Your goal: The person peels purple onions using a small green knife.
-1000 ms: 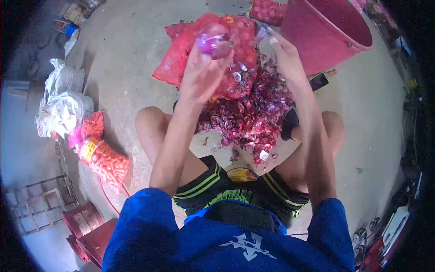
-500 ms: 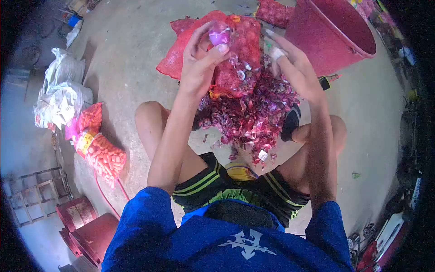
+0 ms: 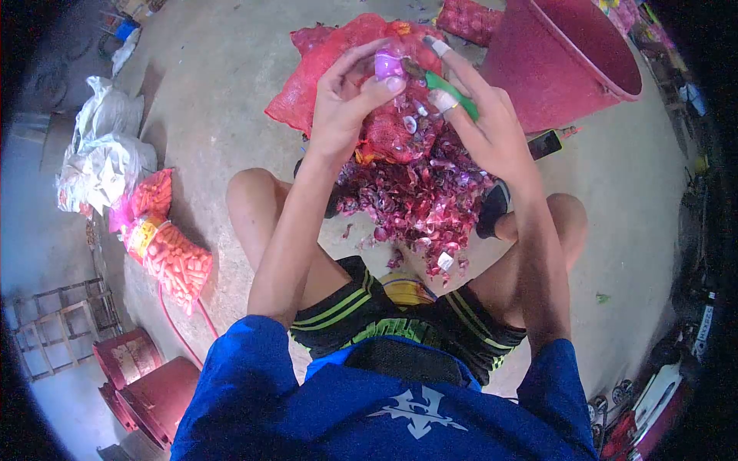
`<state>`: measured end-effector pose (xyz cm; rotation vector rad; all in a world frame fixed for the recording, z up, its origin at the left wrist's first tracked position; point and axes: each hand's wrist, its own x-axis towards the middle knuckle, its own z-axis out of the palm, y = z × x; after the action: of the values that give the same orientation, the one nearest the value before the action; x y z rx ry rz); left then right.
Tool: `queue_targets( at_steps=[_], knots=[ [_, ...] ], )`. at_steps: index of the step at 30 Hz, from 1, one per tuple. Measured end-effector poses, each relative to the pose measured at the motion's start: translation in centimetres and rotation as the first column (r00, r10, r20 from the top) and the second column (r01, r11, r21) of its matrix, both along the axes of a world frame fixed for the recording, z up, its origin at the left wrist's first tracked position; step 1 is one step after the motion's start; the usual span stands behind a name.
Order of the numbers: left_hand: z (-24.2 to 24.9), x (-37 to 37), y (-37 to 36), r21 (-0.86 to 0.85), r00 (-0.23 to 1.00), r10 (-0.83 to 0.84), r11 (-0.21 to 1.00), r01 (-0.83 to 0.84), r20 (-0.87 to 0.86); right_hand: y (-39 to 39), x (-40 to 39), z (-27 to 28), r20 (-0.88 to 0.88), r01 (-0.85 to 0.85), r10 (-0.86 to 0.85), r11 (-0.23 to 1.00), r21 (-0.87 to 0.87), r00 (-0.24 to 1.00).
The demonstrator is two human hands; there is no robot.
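Between the fingers and thumb of my left hand is a red onion, smooth and bright purple. My right hand, with white tape on its fingertips, grips a small knife by its green handle. The knife's dark, blurred blade end is right beside the onion. Both hands are raised over a red mesh sack of onions. Below them, a heap of purple onion skins lies on the floor between my legs.
A large pink tub stands at the upper right, with a phone near its base. Another mesh sack lies behind. White sacks and a bag of carrots sit on the left, red buckets lower down.
My right hand has turned and come in toward the left, bringing the green-handled knife up to the onion. My left hand has shifted slightly right, with the onion still in it.
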<state>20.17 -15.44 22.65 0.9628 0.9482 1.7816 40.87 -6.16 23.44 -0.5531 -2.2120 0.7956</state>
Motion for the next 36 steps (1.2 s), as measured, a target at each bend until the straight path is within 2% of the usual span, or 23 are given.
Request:
queue_targets(
  at_steps=[2, 4, 5, 6, 7, 8, 10, 11, 13, 17, 19, 23, 25, 26, 28, 30, 32, 34, 36],
  knots=[
    [0.2, -0.1, 0.0, -0.016, 1.000, -0.001, 1.000, 0.001, -0.027, -0.4, -0.2, 0.1, 0.016, 0.029, -0.029, 0.999, 0.031, 0.999],
    [0.5, -0.3, 0.1, -0.020, 0.995, 0.015, 1.000, -0.017, -0.096, -1.2, -0.5, 0.5, -0.105, -0.074, 0.041, 0.942, -0.326, 0.994],
    [0.6, -0.5, -0.1, -0.022, 0.995, 0.017, 1.000, -0.019, -0.094, -1.1, -0.3, 1.2, -0.104, -0.075, 0.043, 0.942, -0.328, 0.994],
    [0.7, -0.7, -0.2, -0.073, 0.996, 0.006, 0.997, -0.013, -0.091, -0.8, 0.0, 2.2, -0.064, -0.134, 0.119, 0.807, -0.576, 0.991],
    [0.7, -0.8, -0.2, -0.122, 0.996, -0.005, 0.993, -0.006, -0.088, -0.6, 0.2, 2.7, -0.047, -0.162, 0.201, 0.607, -0.778, 0.978],
    [0.4, -0.8, -0.2, -0.120, 0.996, -0.005, 0.993, -0.006, -0.089, -0.5, 0.2, 2.0, -0.047, -0.162, 0.201, 0.609, -0.777, 0.978],
    [-0.1, -0.6, -0.1, -0.139, 0.999, -0.042, 0.989, 0.047, 0.034, -0.4, -0.3, 0.3, -0.127, -0.230, 0.194, 0.869, -0.438, 0.973],
    [-0.1, -0.6, -0.1, -0.137, 0.998, -0.044, 0.989, 0.048, 0.035, -0.2, -0.3, 0.3, -0.125, -0.229, 0.193, 0.870, -0.436, 0.973],
    [-0.2, -0.6, -0.4, -0.170, 0.992, -0.107, 0.978, 0.116, 0.063, -0.2, -0.3, 0.5, -0.111, -0.215, 0.197, 0.960, -0.181, 0.974],
    [-0.2, -0.8, -0.7, -0.172, 0.988, -0.141, 0.974, 0.149, 0.058, -0.4, -0.3, 1.3, -0.109, -0.200, 0.188, 0.974, -0.106, 0.976],
    [-0.3, -1.1, -0.6, -0.191, 0.985, -0.158, 0.967, 0.168, 0.066, -0.1, -0.4, 1.0, -0.055, -0.129, 0.130, 0.991, 0.025, 0.990],
    [0.2, -0.6, -0.7, -0.119, 0.977, -0.209, 0.970, 0.212, 0.036, 0.8, -0.9, 0.3, -0.101, -0.031, 0.025, 0.998, -0.057, 0.995],
    [0.8, 0.5, -1.4, -0.023, 0.951, -0.296, 0.954, 0.299, 0.092, 3.0, -0.5, -0.4, -0.225, 0.016, -0.036, 0.996, -0.089, 0.974],
    [0.8, 0.7, -1.2, -0.021, 0.949, -0.300, 0.953, 0.303, 0.094, 3.3, 0.2, -0.4, -0.222, 0.021, -0.040, 0.996, -0.088, 0.974],
    [0.5, 0.5, -0.9, 0.083, 0.949, -0.272, 0.962, 0.261, 0.162, 3.4, 1.2, 0.2, -0.154, 0.031, -0.096, 0.926, -0.375, 0.983],
    [-0.1, -0.5, -0.3, 0.070, 0.945, -0.268, 0.963, 0.260, 0.186, 2.5, 1.3, 0.7, -0.149, -0.013, -0.039, 0.942, -0.336, 0.988],
    [0.0, -0.8, -0.2, 0.058, 0.939, -0.270, 0.963, 0.263, 0.213, 1.1, 1.2, 1.3, -0.170, -0.148, 0.082, 0.892, -0.428, 0.982],
    [-0.1, -0.6, -0.4, 0.002, 0.961, -0.198, 0.980, 0.201, 0.192, 0.9, 0.9, 0.7, -0.151, -0.169, 0.120, 0.913, -0.372, 0.981],
    [0.1, -0.3, -0.5, -0.001, 0.960, -0.215, 0.976, 0.218, 0.179, -0.3, 0.6, 1.4, -0.053, -0.167, 0.159, 0.928, -0.332, 0.986]
  ],
)
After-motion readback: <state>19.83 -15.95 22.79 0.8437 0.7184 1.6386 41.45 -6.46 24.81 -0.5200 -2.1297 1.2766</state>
